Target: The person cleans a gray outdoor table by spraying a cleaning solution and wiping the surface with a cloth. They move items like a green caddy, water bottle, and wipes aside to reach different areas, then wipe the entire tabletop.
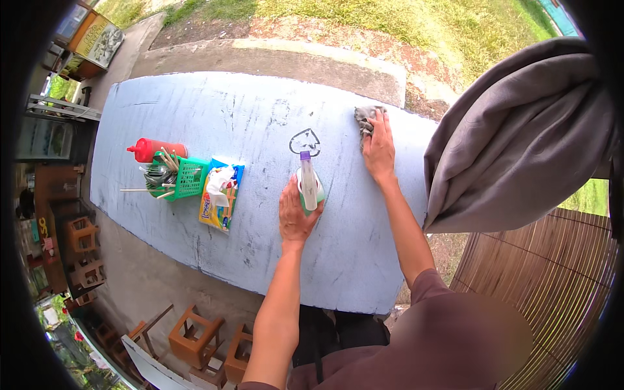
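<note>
My left hand (293, 212) is wrapped around a spray bottle (308, 187) standing on a pale blue tabletop (263, 204). The bottle has a clear spray head with a purple tip, and green shows in its body. Farther out to the right, my right hand (380, 151) presses a crumpled grey cloth (364, 119) flat on the table near its far edge. Part of the cloth is hidden under the fingers. A black outlined heart-like mark (304, 142) lies on the surface just beyond the bottle's tip.
Left of my hands lie a tissue pack (222, 195), a green plastic basket (190, 178) of cutlery and a red squeeze bottle (158, 149). Bundled grey fabric (516, 141) hangs at the right. Brown stools (196, 336) stand below the table's near-left edge.
</note>
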The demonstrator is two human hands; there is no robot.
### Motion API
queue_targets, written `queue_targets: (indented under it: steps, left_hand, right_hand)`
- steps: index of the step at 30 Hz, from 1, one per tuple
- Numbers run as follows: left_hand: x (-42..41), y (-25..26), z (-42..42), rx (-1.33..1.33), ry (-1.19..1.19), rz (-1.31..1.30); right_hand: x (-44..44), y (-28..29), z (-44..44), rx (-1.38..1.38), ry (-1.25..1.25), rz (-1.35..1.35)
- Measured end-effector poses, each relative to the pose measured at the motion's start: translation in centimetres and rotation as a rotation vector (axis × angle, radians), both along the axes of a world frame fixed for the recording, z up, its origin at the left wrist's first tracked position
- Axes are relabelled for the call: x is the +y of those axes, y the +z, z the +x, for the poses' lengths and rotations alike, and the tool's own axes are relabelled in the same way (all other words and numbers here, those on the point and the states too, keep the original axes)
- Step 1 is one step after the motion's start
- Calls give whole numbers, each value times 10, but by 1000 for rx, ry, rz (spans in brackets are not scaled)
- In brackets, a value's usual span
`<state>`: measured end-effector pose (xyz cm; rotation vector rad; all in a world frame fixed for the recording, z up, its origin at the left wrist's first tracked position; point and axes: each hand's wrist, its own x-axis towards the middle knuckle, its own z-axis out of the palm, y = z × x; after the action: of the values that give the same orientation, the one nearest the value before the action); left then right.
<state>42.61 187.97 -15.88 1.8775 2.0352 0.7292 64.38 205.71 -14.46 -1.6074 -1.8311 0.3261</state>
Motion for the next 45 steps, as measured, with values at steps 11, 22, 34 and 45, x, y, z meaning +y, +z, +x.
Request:
queue_targets:
  steps: [11,22,34,45]
  left_hand:
    - [1,-1,2,66,1,15]
    - [3,2,4,21,6,5]
    - [4,-6,9,-16,17,-2]
    - [6,0,13,-56,64,-109]
  right_hand:
    - [-32,6,8,-52,275,-102]
    - [-73,10,-11,40,234,-132]
    - [59,-3,-34,29,186,58]
    - [63,0,-19,107,110,-19]
